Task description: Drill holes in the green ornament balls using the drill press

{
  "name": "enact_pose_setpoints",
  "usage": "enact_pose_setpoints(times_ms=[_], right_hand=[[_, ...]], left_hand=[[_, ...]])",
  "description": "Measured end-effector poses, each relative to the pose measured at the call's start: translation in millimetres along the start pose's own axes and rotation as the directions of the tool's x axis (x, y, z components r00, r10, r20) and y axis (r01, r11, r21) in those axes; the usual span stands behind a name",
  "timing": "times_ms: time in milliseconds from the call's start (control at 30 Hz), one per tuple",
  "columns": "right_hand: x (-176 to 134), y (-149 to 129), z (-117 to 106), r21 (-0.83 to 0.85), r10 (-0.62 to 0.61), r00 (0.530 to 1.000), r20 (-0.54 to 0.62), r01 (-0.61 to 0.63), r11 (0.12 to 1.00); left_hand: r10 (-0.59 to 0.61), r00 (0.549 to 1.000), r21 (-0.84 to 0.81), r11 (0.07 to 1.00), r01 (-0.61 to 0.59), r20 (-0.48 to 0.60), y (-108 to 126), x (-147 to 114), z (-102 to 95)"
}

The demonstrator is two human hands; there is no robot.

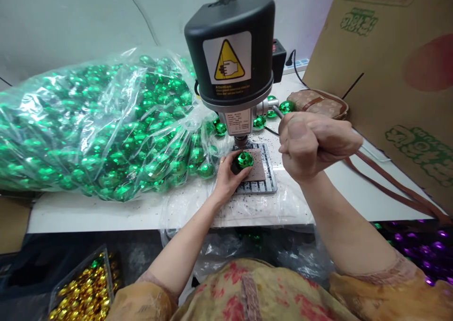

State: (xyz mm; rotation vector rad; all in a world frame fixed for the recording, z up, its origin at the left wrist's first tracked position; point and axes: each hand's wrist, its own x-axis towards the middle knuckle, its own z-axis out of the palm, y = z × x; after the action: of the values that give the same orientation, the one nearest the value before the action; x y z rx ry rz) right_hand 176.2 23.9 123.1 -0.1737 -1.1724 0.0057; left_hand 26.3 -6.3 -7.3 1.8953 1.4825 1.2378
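Observation:
Under the bit of a black bench drill press (230, 52), my left hand (228, 177) grips a shiny green faceted ball (245, 160), thumb in front and fingers behind. The ball rests on a brownish square pad (259, 168), which lies on the grey slotted base plate (271, 184). Dark shavings are scattered over the plate. Whether the bit touches the ball I cannot tell. At the right of the press, my right hand (311, 142) is closed around the feed lever (278, 111), whose far end is hidden in the fist.
A large clear plastic bag (99, 127) of green balls fills the left of the white table (88, 215). Behind the press lie loose green balls (286, 106) and a brown handbag (318, 103). A cardboard box (396, 76) stands right. Gold balls (83, 288) and purple balls (424, 245) sit below.

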Motion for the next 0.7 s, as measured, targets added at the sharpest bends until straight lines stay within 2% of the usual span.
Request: enact_pose_setpoints(times_ms=[100,233,300,367,433,500,533,633,700], right_hand=[[-3,4,-2,-0.007,-0.012,1.000,0.008,0.012,1.000],[-8,5,-9,0.081,-0.110,0.989,0.096,0.102,0.991],[-6,1,-9,0.095,-0.114,0.987,0.117,0.103,0.990],[3,-5,-5,0.068,-0.051,0.994,0.095,0.045,0.997],[18,-11,2,0.038,0.091,0.995,0.047,-0.093,0.995],[35,-15,12,0.019,0.266,0.963,0.033,-0.267,0.963],[43,-14,16,0.031,0.304,0.952,0.036,-0.305,0.952],[56,-8,25,0.155,0.272,0.962,0.022,-0.272,0.950],[57,-3,26,0.225,0.244,0.970,0.012,-0.240,0.944]], left_hand=[[-0.003,1.000,-0.004,1.000,0.003,-0.001,0,1,0.5],[0.005,1.000,-0.011,1.000,-0.005,-0.011,-1,1,1.0],[0.006,1.000,-0.015,1.000,-0.006,-0.015,-2,0,1.3],[0.003,1.000,-0.014,1.000,-0.003,-0.009,-3,0,2.1],[-0.004,1.000,-0.016,1.000,0.004,-0.004,-4,0,3.0],[-0.010,1.000,-0.019,1.000,0.010,-0.016,-3,-1,3.0],[-0.011,0.999,-0.015,1.000,0.010,-0.038,-1,-3,2.1],[0.023,0.993,0.043,0.999,-0.018,-0.119,10,-17,-5.6],[0.109,0.991,0.052,0.993,-0.104,-0.083,20,-37,-12.8]])
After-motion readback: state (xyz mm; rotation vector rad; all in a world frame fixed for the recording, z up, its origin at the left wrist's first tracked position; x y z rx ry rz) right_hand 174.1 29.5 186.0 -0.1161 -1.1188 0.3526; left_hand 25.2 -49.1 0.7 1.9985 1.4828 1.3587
